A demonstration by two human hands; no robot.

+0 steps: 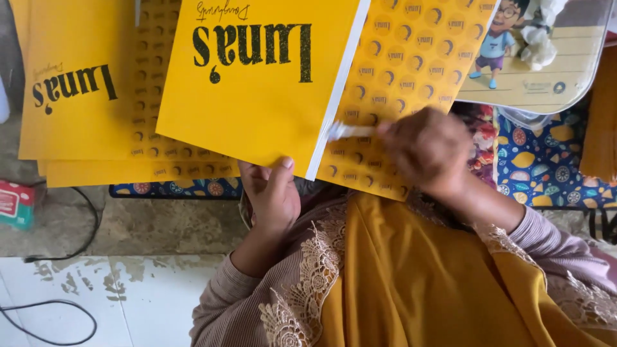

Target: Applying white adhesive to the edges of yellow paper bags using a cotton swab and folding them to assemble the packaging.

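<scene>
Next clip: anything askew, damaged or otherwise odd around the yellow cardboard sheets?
Nothing looks damaged or spilled. The yellow sheet held at its lower edge by the left hand sits tilted across the stack of yellow sheets below. The right hand pinches a blurred white strip at its edge; what it is, I cannot tell.

- We count two hands: the left hand (270,193) and the right hand (427,149).
- We see one yellow box sheet (257,83) held up, with one white strip (347,131) at its edge.
- At least two more flat yellow sheets (77,96) lie stacked behind.
- One cartoon-printed tray (546,77).
- One patterned cloth (553,167).
- Two black cables (71,250).
- One small red-and-green packet (14,204).
</scene>
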